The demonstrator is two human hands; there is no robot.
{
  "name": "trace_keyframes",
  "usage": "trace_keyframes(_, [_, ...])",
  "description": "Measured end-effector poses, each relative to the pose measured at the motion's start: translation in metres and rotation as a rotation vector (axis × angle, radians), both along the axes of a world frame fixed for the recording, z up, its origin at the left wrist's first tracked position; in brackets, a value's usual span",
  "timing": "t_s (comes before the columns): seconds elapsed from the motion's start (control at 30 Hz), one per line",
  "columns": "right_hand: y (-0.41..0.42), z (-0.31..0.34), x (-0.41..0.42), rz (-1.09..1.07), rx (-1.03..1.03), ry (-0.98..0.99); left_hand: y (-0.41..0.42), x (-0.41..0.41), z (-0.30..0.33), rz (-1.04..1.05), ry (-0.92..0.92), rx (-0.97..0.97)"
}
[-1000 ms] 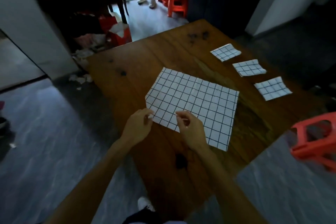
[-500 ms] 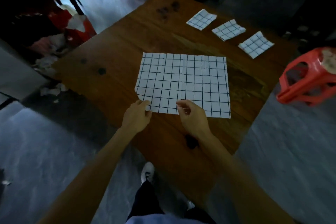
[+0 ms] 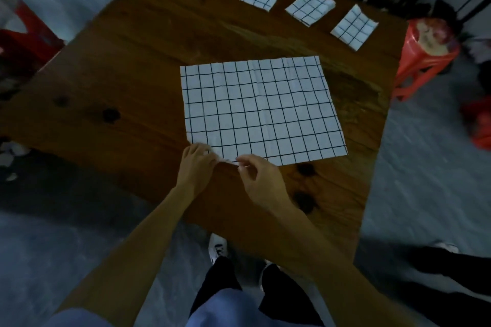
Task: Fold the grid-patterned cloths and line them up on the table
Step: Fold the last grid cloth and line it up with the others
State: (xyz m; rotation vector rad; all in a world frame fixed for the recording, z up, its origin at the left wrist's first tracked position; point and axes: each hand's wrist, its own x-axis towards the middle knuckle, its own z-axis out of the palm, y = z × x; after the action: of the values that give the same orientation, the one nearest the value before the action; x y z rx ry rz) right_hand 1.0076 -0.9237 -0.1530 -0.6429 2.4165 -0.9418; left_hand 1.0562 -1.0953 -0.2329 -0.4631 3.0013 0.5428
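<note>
An unfolded grid-patterned cloth [image 3: 261, 111] lies flat at the middle of the wooden table [image 3: 138, 66], its near-left corner pinched between my left hand [image 3: 195, 164] and right hand [image 3: 259, 180], held close together at the table's near edge. Three folded grid cloths [image 3: 309, 6] sit in a diagonal row at the far right, beside a red plastic stool [image 3: 425, 61].

— What stands off the right edge of the desk [image 3: 132, 66]?
— A red plastic stool [image 3: 425, 58], something pale and blurred lying on its seat.
— And on the left?
— Another red shape [image 3: 24, 34] at the frame's edge, too dim to name, with pale scraps [image 3: 10, 151] on the grey floor [image 3: 425, 167] below it.
— Anything nearer?
— A white shoe [image 3: 218, 247] on the floor, under the near edge.
</note>
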Motion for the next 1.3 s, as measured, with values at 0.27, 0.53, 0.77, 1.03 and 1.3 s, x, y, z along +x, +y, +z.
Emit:
trace_keyframes(0.27, [-0.021, 0.02, -0.029, 0.123, 0.153, 0.312, 0.033, -0.028, 0.085, -0.086, 0.158, 0.152])
trace_keyframes(0.53, [0.015, 0.104, -0.083, -0.057, -0.098, 0.292, 0.016, -0.039, 0.151, -0.017, 0.286, 0.077])
trace_keyframes(0.77, [0.046, 0.157, -0.087, 0.012, -0.045, 0.663, 0.048, -0.079, 0.236, -0.126, 0.453, 0.026])
trace_keyframes(1.03, [0.073, 0.203, -0.103, -0.179, -0.26, 0.983, 0.057, -0.088, 0.297, -0.242, 0.595, -0.117])
trace_keyframes(1.3, [0.126, 0.228, -0.133, -0.39, -0.452, 0.873, 0.039, -0.076, 0.32, -0.096, 0.559, -0.042])
